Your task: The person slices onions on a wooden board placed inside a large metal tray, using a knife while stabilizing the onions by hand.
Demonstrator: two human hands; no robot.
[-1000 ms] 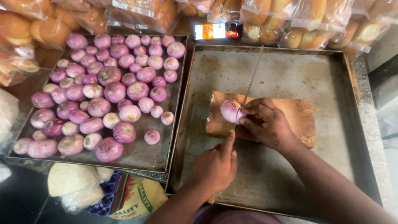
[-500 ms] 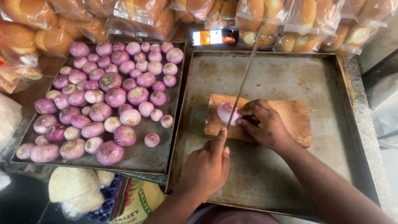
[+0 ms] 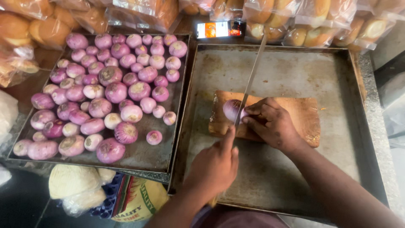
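Since a second ago, the knife (image 3: 251,78) had tipped up over the peeled onion (image 3: 232,110) on the cutting board (image 3: 303,116), mid-tray. My left hand (image 3: 213,166) gripped the handle; my right hand (image 3: 272,122) pinched the onion's right side. It looked firm, light, slick and apt to roll, so I judged holding it well clear of the blade safest.

Purple onion (image 3: 232,109), brown board (image 3: 303,116)

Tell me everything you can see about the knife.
The knife has a long, thin, pale metal blade running from the person's left hand, which hides the handle, up toward the tray's far edge. The blade's lower part rests on a peeled purple onion that the right hand steadies on the wooden cutting board.
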